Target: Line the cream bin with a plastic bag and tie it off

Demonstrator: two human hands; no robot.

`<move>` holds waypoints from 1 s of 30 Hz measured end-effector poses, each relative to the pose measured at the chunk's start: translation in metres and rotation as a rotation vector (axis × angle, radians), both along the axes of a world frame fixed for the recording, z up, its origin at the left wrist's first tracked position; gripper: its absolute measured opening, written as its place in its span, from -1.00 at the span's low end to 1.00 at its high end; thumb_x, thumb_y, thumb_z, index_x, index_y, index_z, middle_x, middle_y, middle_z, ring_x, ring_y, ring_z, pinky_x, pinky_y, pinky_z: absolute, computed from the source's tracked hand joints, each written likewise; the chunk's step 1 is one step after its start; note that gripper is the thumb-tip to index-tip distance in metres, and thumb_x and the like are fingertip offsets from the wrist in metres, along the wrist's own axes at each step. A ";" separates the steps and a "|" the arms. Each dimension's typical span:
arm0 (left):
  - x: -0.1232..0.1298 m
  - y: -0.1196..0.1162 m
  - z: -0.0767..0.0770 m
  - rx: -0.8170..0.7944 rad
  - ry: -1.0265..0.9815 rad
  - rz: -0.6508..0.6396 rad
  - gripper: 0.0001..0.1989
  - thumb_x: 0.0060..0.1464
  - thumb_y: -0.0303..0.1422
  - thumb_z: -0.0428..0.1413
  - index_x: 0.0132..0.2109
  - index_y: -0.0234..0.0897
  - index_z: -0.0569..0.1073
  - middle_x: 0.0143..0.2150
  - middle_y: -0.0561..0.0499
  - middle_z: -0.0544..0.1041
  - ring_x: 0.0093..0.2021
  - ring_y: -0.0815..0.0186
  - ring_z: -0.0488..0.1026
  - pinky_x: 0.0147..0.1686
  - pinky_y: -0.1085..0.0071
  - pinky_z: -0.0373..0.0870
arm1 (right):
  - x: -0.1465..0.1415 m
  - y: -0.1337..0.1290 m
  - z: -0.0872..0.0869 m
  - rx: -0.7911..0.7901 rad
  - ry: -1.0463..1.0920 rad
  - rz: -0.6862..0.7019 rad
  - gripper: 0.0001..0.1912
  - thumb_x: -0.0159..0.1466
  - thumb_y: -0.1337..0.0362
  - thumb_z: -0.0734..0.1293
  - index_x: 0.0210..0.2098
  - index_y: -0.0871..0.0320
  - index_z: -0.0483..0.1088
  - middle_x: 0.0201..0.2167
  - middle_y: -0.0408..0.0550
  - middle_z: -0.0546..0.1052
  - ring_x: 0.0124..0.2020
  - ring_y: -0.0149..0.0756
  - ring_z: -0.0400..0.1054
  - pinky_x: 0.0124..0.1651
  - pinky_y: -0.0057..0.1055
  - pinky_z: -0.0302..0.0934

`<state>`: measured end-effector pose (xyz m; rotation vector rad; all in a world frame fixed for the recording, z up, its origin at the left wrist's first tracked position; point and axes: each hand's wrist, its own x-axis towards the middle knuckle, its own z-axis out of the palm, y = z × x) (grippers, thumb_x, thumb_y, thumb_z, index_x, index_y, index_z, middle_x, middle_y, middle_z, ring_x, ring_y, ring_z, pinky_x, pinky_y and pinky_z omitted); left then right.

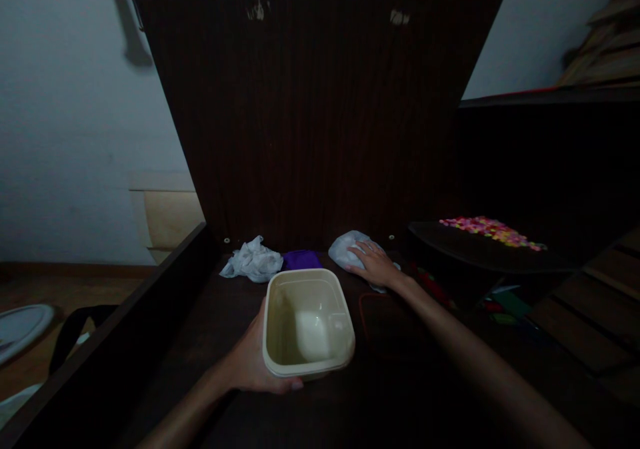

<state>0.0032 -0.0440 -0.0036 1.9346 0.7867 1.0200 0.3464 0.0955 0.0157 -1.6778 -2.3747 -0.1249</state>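
My left hand (255,362) is wrapped round the side of a cream plastic container (309,369), squarish with rounded corners. Its open top faces me, and nothing shows inside. Farther back, my right hand (373,262) rests on a bundled white plastic bag (345,249), fingers stretched over it. Part of the bag is hidden under the palm. A crumpled white plastic bag (254,260) lies to the left, and between the two bags is a flat purple thing (301,260), partly hidden by the container.
A dark wooden panel (310,136) rises behind the dark surface, with a raised edge (125,329) on the left. An orange-red outline (364,322) of a flat thing lies below my right forearm. Small colourful pieces (493,229) cover part of a dark shelf (450,242) at right.
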 end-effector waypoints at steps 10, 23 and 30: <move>-0.005 -0.003 0.006 0.336 0.167 -0.055 0.20 -0.22 0.07 0.41 0.47 -0.19 0.07 0.38 -0.29 0.29 0.33 -0.33 0.29 0.33 -0.22 0.26 | -0.028 -0.018 0.028 0.285 0.128 -0.137 -0.48 0.36 0.08 0.27 0.20 0.24 0.42 0.33 0.30 0.25 0.33 0.26 0.01 0.31 0.18 -0.06; -0.008 -0.001 -0.015 0.398 0.242 -0.091 0.43 -0.37 0.09 0.48 0.50 -0.12 -0.15 0.43 -0.36 0.18 0.39 -0.35 0.20 0.36 -0.25 0.17 | -0.124 -0.014 0.010 -0.044 0.046 0.252 -0.66 0.35 0.11 0.39 -0.02 0.23 0.52 0.00 0.13 0.57 0.07 -0.11 0.41 0.12 -0.27 0.27; -0.007 0.000 -0.016 0.411 0.218 -0.115 0.41 -0.34 0.07 0.47 0.50 -0.09 -0.18 0.42 -0.35 0.18 0.37 -0.34 0.23 0.34 -0.24 0.20 | -0.154 -0.015 0.002 -0.123 -0.001 0.122 -0.63 0.38 0.13 0.36 0.04 0.28 0.50 0.05 0.24 0.56 0.12 0.00 0.42 0.12 -0.17 0.31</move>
